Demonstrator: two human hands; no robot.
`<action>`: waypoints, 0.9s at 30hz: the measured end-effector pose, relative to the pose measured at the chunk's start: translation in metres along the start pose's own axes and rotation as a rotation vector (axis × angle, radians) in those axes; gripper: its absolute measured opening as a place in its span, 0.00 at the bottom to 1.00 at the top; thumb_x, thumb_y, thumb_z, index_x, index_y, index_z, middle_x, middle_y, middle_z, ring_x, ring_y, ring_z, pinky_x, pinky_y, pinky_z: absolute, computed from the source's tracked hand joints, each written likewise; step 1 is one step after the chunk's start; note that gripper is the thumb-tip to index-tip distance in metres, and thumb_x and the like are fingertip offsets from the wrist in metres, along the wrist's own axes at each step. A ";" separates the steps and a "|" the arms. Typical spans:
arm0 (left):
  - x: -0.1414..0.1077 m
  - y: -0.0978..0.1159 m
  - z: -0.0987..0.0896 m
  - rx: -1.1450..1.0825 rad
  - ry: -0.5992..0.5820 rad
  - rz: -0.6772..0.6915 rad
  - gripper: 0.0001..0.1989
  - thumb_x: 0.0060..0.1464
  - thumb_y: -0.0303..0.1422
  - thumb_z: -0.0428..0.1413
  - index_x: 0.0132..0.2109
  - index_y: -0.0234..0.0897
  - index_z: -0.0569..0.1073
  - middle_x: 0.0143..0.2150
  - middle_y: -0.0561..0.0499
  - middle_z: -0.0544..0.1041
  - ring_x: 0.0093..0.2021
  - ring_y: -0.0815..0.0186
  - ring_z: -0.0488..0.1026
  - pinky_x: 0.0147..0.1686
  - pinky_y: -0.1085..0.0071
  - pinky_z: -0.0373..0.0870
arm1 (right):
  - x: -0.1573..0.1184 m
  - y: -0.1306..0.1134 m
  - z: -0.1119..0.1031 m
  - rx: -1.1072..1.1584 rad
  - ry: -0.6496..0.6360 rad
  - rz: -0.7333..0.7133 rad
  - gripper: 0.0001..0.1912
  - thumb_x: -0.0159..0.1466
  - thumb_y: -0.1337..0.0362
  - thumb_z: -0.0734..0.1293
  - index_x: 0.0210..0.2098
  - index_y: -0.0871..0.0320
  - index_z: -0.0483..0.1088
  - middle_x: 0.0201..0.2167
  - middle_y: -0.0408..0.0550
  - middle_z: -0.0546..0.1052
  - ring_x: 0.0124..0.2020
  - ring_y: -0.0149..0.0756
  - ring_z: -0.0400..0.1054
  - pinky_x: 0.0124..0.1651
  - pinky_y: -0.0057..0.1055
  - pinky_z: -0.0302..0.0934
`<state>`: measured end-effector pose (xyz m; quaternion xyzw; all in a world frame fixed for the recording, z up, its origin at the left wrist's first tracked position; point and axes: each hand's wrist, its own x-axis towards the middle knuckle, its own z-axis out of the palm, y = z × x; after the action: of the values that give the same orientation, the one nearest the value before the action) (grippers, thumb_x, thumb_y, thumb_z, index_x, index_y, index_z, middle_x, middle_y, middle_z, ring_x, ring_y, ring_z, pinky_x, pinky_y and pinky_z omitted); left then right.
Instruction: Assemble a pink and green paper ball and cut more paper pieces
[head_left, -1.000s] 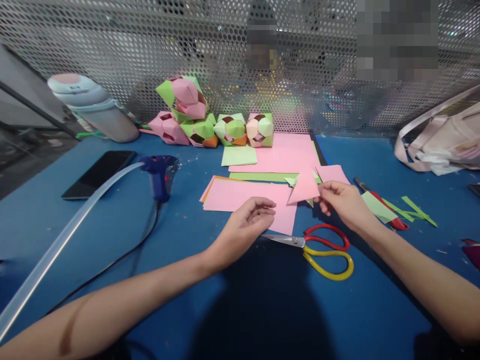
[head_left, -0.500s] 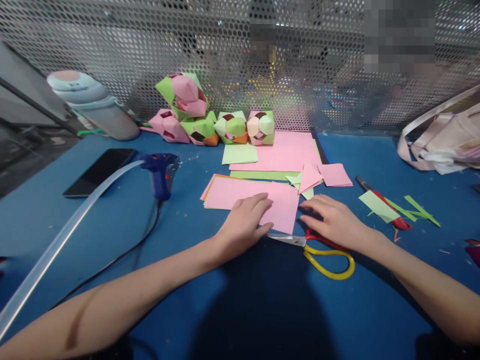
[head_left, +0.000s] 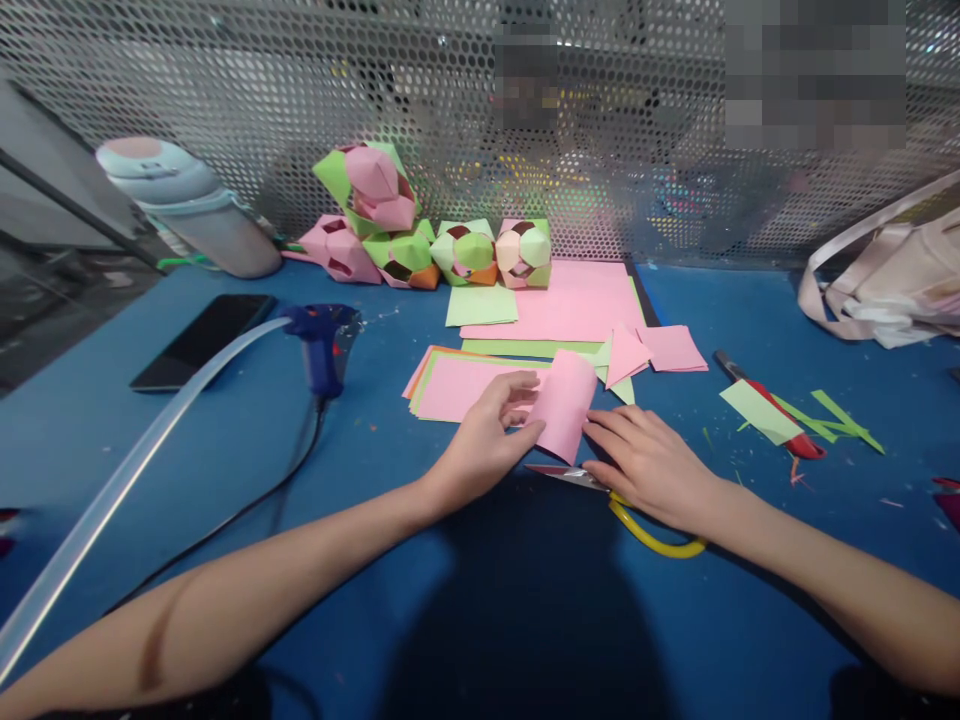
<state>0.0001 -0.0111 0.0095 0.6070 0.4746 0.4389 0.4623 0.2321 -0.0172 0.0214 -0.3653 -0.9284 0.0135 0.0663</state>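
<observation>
A sheet of pink paper (head_left: 566,405) is bent into an arch between my two hands, raised off the table. My left hand (head_left: 491,435) holds its left edge, the thumb at the lower corner and the fingers curled behind. My right hand (head_left: 652,465) has its fingertips against the right edge, the thumb lower down. Beneath my right hand lies a pair of scissors (head_left: 660,545) with a yellow handle loop showing; the other loop is hidden. A stack of pink, green and orange paper strips (head_left: 450,388) lies just left of the bent sheet.
Folded paper balls (head_left: 401,255) stand along the perforated metal panel (head_left: 600,190). Behind the hands are larger pink sheets (head_left: 585,300) and a folded pink piece (head_left: 626,355). A glue gun (head_left: 322,350), phone (head_left: 202,340) and bottle (head_left: 195,215) are left; a red-handled cutter (head_left: 806,443) is right.
The pink sheet lay flat and is now lifted and curved upward. My right hand has moved slightly left and down to its edge, covering the scissors' red handle.
</observation>
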 end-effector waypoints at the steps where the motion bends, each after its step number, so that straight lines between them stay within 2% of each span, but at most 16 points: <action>1: 0.001 0.002 0.000 -0.061 0.023 -0.054 0.22 0.52 0.30 0.59 0.53 0.36 0.65 0.57 0.40 0.68 0.56 0.60 0.68 0.51 0.63 0.69 | 0.000 0.000 0.001 0.000 0.003 -0.001 0.23 0.72 0.55 0.57 0.58 0.64 0.66 0.56 0.58 0.71 0.52 0.50 0.63 0.52 0.47 0.62; 4: 0.004 0.004 0.001 -0.189 0.090 -0.173 0.25 0.48 0.30 0.62 0.52 0.35 0.64 0.53 0.42 0.69 0.52 0.61 0.70 0.49 0.64 0.69 | -0.001 0.001 0.004 -0.012 0.009 -0.002 0.23 0.71 0.54 0.57 0.58 0.63 0.66 0.56 0.58 0.71 0.51 0.50 0.64 0.52 0.48 0.62; 9: 0.008 0.000 -0.002 -0.370 0.127 -0.208 0.27 0.41 0.23 0.65 0.49 0.36 0.67 0.52 0.45 0.71 0.48 0.66 0.70 0.48 0.69 0.67 | -0.001 0.001 0.005 -0.001 0.016 -0.003 0.22 0.71 0.54 0.57 0.56 0.62 0.68 0.56 0.57 0.72 0.51 0.51 0.64 0.51 0.48 0.62; 13: 0.011 0.004 -0.006 -0.560 0.149 -0.277 0.25 0.37 0.18 0.64 0.45 0.35 0.70 0.41 0.51 0.74 0.43 0.70 0.71 0.43 0.75 0.67 | 0.002 0.006 0.004 0.136 0.049 0.056 0.20 0.71 0.55 0.59 0.55 0.62 0.68 0.53 0.55 0.74 0.51 0.48 0.66 0.52 0.46 0.62; 17: 0.014 0.011 -0.013 -0.680 0.182 -0.248 0.22 0.37 0.17 0.63 0.42 0.35 0.73 0.39 0.52 0.74 0.40 0.72 0.70 0.40 0.78 0.66 | 0.003 0.010 0.000 0.280 0.096 0.156 0.17 0.70 0.56 0.61 0.49 0.62 0.70 0.45 0.54 0.77 0.47 0.44 0.68 0.50 0.42 0.63; 19: 0.015 0.012 -0.016 -0.687 0.197 -0.235 0.19 0.37 0.17 0.62 0.41 0.34 0.75 0.38 0.53 0.74 0.39 0.74 0.69 0.39 0.79 0.66 | 0.000 0.008 -0.004 0.256 0.041 0.099 0.19 0.67 0.52 0.64 0.47 0.62 0.71 0.43 0.55 0.76 0.45 0.46 0.68 0.48 0.44 0.63; 22: 0.016 0.011 -0.018 -0.678 0.214 -0.249 0.18 0.38 0.17 0.62 0.39 0.34 0.78 0.35 0.54 0.73 0.34 0.76 0.66 0.35 0.81 0.64 | -0.004 -0.002 -0.012 0.191 -0.117 -0.063 0.25 0.62 0.50 0.69 0.52 0.60 0.69 0.44 0.55 0.73 0.45 0.48 0.66 0.46 0.45 0.62; 24: 0.016 0.010 -0.019 -0.672 0.216 -0.263 0.18 0.38 0.17 0.62 0.39 0.34 0.79 0.33 0.55 0.72 0.32 0.77 0.65 0.33 0.82 0.63 | -0.007 -0.009 -0.018 0.148 -0.191 -0.122 0.21 0.64 0.55 0.68 0.53 0.60 0.68 0.44 0.54 0.72 0.43 0.46 0.65 0.43 0.43 0.62; 27: 0.016 0.010 -0.019 -0.679 0.206 -0.261 0.18 0.38 0.17 0.61 0.39 0.34 0.80 0.33 0.55 0.72 0.32 0.76 0.64 0.34 0.82 0.64 | -0.013 -0.011 -0.027 0.102 -0.251 -0.161 0.12 0.65 0.65 0.65 0.49 0.58 0.69 0.39 0.51 0.71 0.40 0.43 0.64 0.41 0.40 0.60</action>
<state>-0.0141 0.0058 0.0242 0.3063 0.4195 0.5675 0.6389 0.2371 -0.0349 0.0474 -0.2814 -0.9538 0.1009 -0.0311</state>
